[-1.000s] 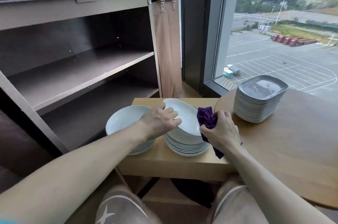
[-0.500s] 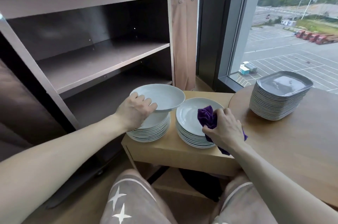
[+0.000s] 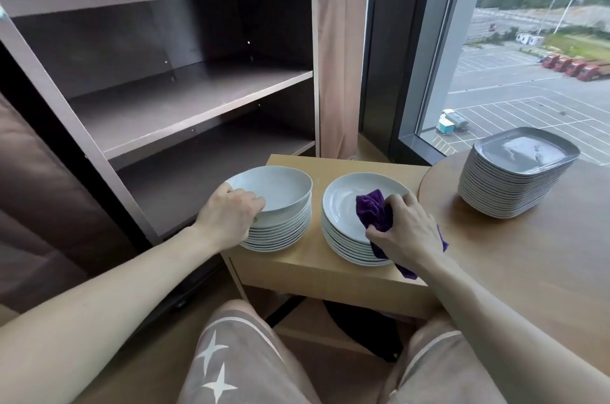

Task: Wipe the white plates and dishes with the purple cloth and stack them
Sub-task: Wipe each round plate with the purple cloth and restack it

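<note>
Three stacks are out: two of round white plates side by side on the small table (image 3: 317,268), and one of square dishes (image 3: 515,179) at two o'clock. The left hand (image 3: 231,217) grips the top plate (image 3: 277,187) of the left stack (image 3: 284,228) at its eight o'clock rim. The right hand (image 3: 407,232) pinches the single purple cloth (image 3: 373,210) against the right stack (image 3: 343,238).

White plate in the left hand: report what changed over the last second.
The left hand carried the white plate leftward from the right stack and set it on the left stack, still gripping its rim. The right hand kept holding the purple cloth on the right stack; the grey stack stayed put.
</note>
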`<action>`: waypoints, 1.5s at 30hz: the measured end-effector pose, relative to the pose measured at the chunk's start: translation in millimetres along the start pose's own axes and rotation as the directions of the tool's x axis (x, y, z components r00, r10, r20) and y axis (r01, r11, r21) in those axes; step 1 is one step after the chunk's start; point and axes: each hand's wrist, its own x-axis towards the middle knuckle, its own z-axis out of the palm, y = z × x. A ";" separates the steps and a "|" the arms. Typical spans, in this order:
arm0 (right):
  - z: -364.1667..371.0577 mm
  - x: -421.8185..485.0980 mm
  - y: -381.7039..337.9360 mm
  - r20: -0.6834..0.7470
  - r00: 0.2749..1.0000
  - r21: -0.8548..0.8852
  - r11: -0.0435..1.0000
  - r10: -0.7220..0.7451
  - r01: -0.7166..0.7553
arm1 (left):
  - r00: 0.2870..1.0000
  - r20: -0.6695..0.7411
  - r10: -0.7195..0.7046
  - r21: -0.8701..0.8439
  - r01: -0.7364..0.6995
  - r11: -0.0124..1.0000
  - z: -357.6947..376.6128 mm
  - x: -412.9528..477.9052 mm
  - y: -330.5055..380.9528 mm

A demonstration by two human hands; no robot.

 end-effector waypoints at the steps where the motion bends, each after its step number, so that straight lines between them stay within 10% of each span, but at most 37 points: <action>1: -0.4 1.5 0.8 0.011 1.000 -0.002 1.000 -0.001 0.001 | 0.996 0.074 -0.048 -0.070 0.053 0.996 5.4 3.5 -2.4; 8: -4.0 13.0 7.0 0.091 0.996 -0.017 1.000 0.025 -0.023 | 0.863 0.496 -0.100 -0.572 0.411 0.710 22.2 21.7 -19.2; 32: 2.7 58.9 -2.1 0.503 0.853 -0.080 0.974 -0.143 0.210 | 0.807 0.587 -0.069 -0.465 0.406 0.787 28.3 92.0 84.9; 45: 57.0 69.5 -22.2 0.117 0.966 -0.019 0.972 -0.231 0.235 | 0.804 0.592 -0.059 -0.474 0.406 0.781 31.0 92.2 86.5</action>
